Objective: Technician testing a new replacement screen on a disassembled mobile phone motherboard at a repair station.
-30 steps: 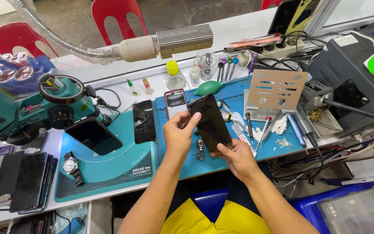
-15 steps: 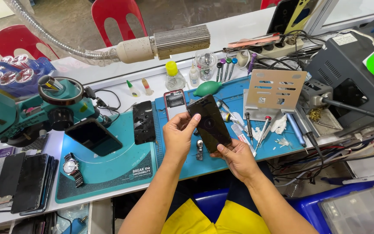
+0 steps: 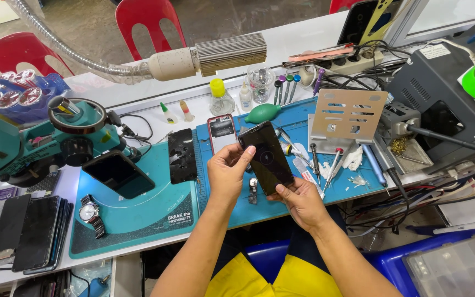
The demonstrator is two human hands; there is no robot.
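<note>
Right hand pinches the lower end of a dark phone; left hand clasps its side edge, thumb steadying the glass. Phone tilted above the blue mat on the counter. Beyond: a red-edged phone, perforated metal stand.

Bright, even daylight leaves soft shadows under both hands, sharp focus throughout, with wide-angle bending beyond them.

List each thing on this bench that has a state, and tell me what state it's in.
Black phone: held over the mat, screen dark.
Left hand: grip on the phone's left edge.
Right hand: grip under its lower end.
Red-framed phone: flat on the mat.
Wristwatch: lying on the teal base.
</note>
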